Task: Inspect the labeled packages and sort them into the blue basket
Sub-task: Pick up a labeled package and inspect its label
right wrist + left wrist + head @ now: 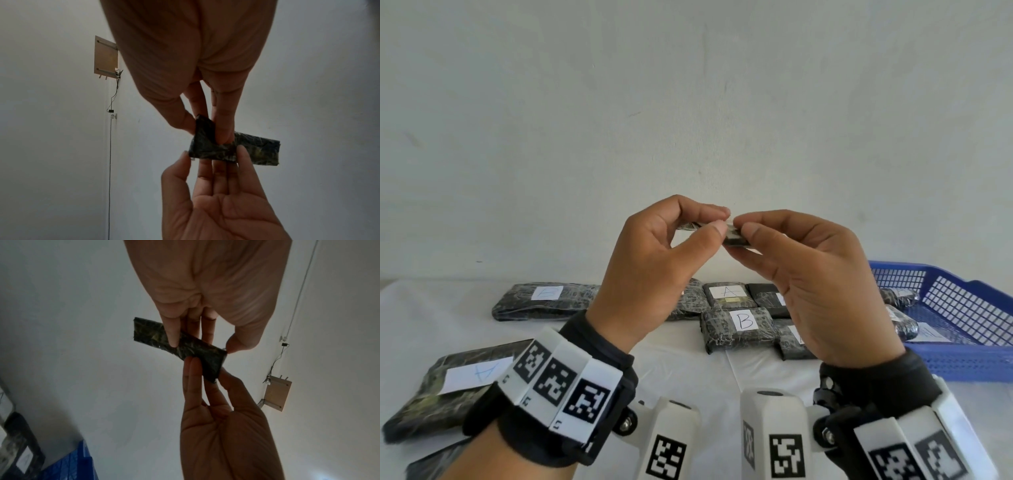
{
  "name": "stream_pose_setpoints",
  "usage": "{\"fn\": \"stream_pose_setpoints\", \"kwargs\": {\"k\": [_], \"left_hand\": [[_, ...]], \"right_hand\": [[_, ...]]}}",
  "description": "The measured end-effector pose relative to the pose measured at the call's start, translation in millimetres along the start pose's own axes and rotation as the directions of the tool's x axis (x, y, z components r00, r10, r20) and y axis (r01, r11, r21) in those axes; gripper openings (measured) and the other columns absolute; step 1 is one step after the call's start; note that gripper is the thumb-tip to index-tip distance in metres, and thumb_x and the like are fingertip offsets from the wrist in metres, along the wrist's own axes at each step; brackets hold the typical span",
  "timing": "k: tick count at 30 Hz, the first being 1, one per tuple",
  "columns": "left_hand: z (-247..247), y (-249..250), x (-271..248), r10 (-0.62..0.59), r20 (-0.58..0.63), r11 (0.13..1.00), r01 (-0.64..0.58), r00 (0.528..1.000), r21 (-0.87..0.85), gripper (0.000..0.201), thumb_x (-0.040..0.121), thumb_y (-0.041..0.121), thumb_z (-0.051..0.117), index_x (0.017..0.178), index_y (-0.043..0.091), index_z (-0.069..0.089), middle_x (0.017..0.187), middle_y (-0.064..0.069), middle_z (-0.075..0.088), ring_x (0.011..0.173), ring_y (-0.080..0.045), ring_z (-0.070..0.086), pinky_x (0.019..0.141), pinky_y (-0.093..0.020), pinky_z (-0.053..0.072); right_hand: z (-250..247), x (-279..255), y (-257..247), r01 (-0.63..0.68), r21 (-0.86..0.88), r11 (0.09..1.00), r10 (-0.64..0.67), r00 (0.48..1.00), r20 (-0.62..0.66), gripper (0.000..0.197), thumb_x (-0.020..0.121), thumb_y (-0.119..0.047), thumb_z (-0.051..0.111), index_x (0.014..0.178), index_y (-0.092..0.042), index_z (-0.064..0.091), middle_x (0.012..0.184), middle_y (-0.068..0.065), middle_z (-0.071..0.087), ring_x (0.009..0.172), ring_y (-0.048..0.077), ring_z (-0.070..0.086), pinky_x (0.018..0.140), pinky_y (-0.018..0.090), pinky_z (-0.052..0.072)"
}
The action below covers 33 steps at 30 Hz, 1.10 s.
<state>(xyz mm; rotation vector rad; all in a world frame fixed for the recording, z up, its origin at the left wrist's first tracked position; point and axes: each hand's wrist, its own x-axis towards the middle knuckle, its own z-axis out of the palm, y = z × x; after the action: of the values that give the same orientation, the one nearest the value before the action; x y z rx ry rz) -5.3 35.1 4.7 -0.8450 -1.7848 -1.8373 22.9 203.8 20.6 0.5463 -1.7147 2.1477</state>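
I hold a small dark wrapped package (pixel 734 238) up at chest height, above the table. My left hand (pixel 719 219) pinches its left part between thumb and fingertips. My right hand (pixel 745 242) pinches its right end the same way. In the left wrist view the package (pixel 191 347) shows as a narrow dark strip, and the right wrist view shows the package (pixel 258 150) edge-on; its label is hidden. The blue basket (pixel 962 365) stands at the right on the table and has wrapped packages (pixel 902 325) inside.
Several dark wrapped packages with white labels lie on the white table: one marked B (pixel 743 325), one marked A (pixel 727 293), a long one (pixel 548 299) at the back left, and a large one marked A (pixel 458 380) at the near left. A white wall stands behind.
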Motion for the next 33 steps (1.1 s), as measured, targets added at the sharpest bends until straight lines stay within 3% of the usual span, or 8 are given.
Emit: {"fn": "stream_pose_setpoints", "kwargs": {"k": [5, 9, 13, 16, 21, 26, 30, 33], "left_hand": [[-0.6, -5.4, 0.8, 0.016, -0.026, 0.999, -0.015, 1.0, 0.043, 0.023, 0.093, 0.014, 0.071, 0.116, 0.016, 0.068, 0.142, 0.006, 0.061, 0.134, 0.0, 0.055, 0.094, -0.008, 0.048], [-1.0, -8.1, 1.1, -0.065, -0.227, 0.983, 0.101, 0.972, 0.154, 0.042, 0.092, 0.017, 0.077, 0.128, 0.029, 0.058, 0.144, 0.012, 0.055, 0.133, 0.0, 0.054, 0.096, -0.011, 0.05], [-2.8, -5.2, 4.5, -0.305, -0.335, 0.947, 0.32, 0.891, -0.01, 0.07, 0.082, 0.027, 0.088, 0.14, 0.024, 0.049, 0.145, 0.004, 0.049, 0.124, -0.008, 0.058, 0.086, -0.014, 0.054], [-9.0, -2.0, 7.7, -0.477, -0.128, 0.856, 0.427, 0.869, -0.293, 0.03, 0.095, 0.015, 0.073, 0.123, 0.008, 0.067, 0.115, -0.011, 0.078, 0.096, -0.018, 0.077, 0.076, -0.028, 0.063], [-12.2, 7.9, 5.4, -0.349, 0.076, 0.931, 0.355, 0.934, -0.086, 0.022, 0.102, 0.013, 0.059, 0.119, 0.019, 0.072, 0.098, -0.002, 0.081, 0.089, -0.015, 0.077, 0.076, -0.029, 0.062], [-9.9, 11.3, 4.0, -0.532, 0.215, 0.783, 0.572, 0.819, -0.244, 0.031, 0.108, 0.021, 0.048, 0.123, 0.007, 0.072, 0.065, 0.005, 0.059, 0.056, -0.009, 0.05, 0.048, -0.02, 0.043], [-10.0, 21.5, 3.3, -0.578, 0.391, 0.672, 0.69, 0.716, -0.27, 0.035, 0.109, 0.012, 0.041, 0.128, -0.001, 0.067, 0.066, 0.003, 0.051, 0.055, -0.007, 0.041, 0.041, -0.015, 0.032], [-7.7, 26.4, 0.3, -0.589, 0.497, 0.603, 0.756, 0.638, -0.255, 0.036, 0.098, 0.023, 0.051, 0.121, 0.003, 0.069, 0.07, 0.002, 0.051, 0.053, -0.005, 0.041, 0.038, -0.014, 0.033]], "right_hand": [[-2.9, 2.7, -2.9, -0.115, 0.078, 0.99, 0.116, 0.993, -0.013, 0.008, 0.089, 0.013, 0.065, 0.092, 0.007, 0.069, 0.08, 0.018, 0.077, 0.08, 0.026, 0.079, 0.083, 0.031, 0.065], [-4.8, 2.9, -3.5, -0.15, 0.042, 0.988, 0.152, 0.987, -0.048, 0.021, 0.086, 0.019, 0.065, 0.098, 0.003, 0.068, 0.085, 0.016, 0.072, 0.076, 0.022, 0.076, 0.074, 0.029, 0.065], [-6.3, 1.8, -2.5, -0.123, -0.14, 0.982, 0.121, 0.992, -0.02, 0.039, 0.087, 0.02, 0.066, 0.114, -0.007, 0.067, 0.09, 0.01, 0.073, 0.078, 0.019, 0.073, 0.075, 0.03, 0.065], [-8.5, 0.1, -4.4, -0.14, -0.26, 0.955, 0.158, 0.986, 0.05, 0.044, 0.086, 0.019, 0.068, 0.118, -0.012, 0.067, 0.089, 0.006, 0.073, 0.078, 0.021, 0.072, 0.08, 0.035, 0.065], [-9.8, -0.4, -6.8, -0.034, -0.57, 0.821, 0.067, 0.997, 0.037, 0.041, 0.088, -0.013, 0.079, 0.122, -0.032, 0.065, 0.095, 0.002, 0.074, 0.091, 0.021, 0.073, 0.087, 0.046, 0.061], [-6.3, 4.8, -9.0, 0.026, -0.633, 0.774, -0.02, 1.0, 0.017, 0.056, 0.091, -0.029, 0.074, 0.141, -0.035, 0.052, 0.097, 0.002, 0.07, 0.091, 0.023, 0.072, 0.082, 0.047, 0.062], [-10.3, 11.0, -30.4, 0.031, -0.541, 0.84, 0.057, 0.988, 0.145, 0.036, 0.1, -0.002, 0.061, 0.129, -0.022, 0.066, 0.087, 0.01, 0.072, 0.076, 0.021, 0.07, 0.07, 0.04, 0.06], [-18.4, 8.3, -46.2, 0.103, -0.571, 0.814, 0.092, 0.949, 0.303, 0.029, 0.099, -0.003, 0.062, 0.117, -0.022, 0.074, 0.088, 0.011, 0.071, 0.076, 0.021, 0.066, 0.068, 0.036, 0.059]]}}
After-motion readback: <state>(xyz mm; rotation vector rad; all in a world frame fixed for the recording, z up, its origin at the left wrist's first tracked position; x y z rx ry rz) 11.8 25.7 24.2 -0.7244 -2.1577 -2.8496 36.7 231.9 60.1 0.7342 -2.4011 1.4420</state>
